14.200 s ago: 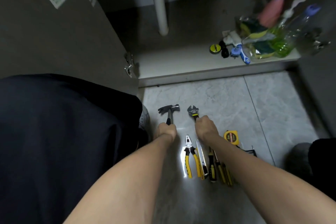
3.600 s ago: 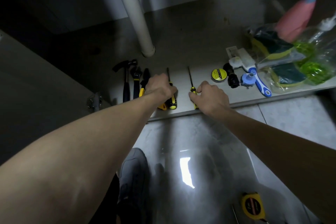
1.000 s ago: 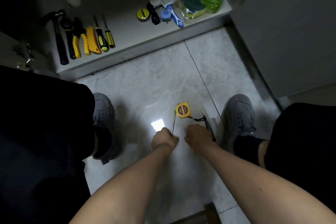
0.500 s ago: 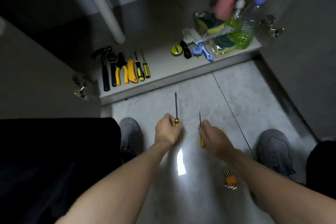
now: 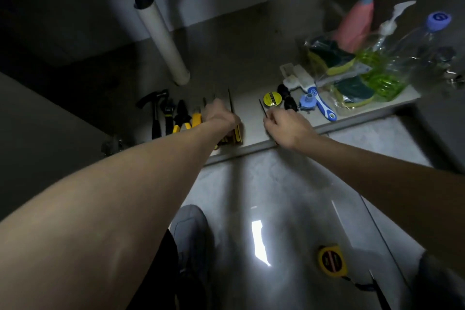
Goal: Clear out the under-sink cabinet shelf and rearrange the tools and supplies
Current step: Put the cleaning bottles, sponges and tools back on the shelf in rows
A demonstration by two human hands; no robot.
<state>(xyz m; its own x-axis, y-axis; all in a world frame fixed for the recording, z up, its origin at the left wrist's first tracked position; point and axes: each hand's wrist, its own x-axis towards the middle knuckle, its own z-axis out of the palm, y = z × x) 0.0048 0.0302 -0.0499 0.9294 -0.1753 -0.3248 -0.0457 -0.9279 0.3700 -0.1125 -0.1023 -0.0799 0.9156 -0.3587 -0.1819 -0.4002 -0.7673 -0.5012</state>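
Seen from a head-worn camera looking down, two bare arms reach forward to the front edge of an under-sink cabinet shelf [image 5: 254, 131]. The left hand [image 5: 220, 118] curls around the yellow-and-black handle of a long screwdriver [image 5: 232, 118], laying it down at the right end of a neat row of tools; its thin shaft points toward the back of the cabinet. The right hand [image 5: 286, 127] pinches a smaller screwdriver [image 5: 263, 108], held just above or on the shelf a little to the right; its handle is hidden inside the fingers.

The row to the left of the hands runs, from the far left, hammer [image 5: 154, 113], adjustable wrench [image 5: 168, 116], yellow-handled pliers [image 5: 182, 118], then a yellow utility knife [image 5: 196, 118] and more screwdriver shafts partly hidden by the left hand. All lie parallel, heads to the back.

Right of the hands sit a yellow roll of tape [image 5: 272, 99], a small black fitting [image 5: 286, 100], a blue-and-white brush [image 5: 319, 106], bagged sponges [image 5: 349, 75], a green dish-soap bottle [image 5: 385, 68] and a pink spray bottle [image 5: 359, 22]. A white drain pipe [image 5: 163, 43] drops to the shelf behind the tools.

By the look of it, the rearranging is well advanced: most tools are back in order. A yellow tape measure [image 5: 332, 260] and a dark slender tool [image 5: 380, 289] beside it lie on the tiled floor [image 5: 289, 184], apparently yet to be shelved.
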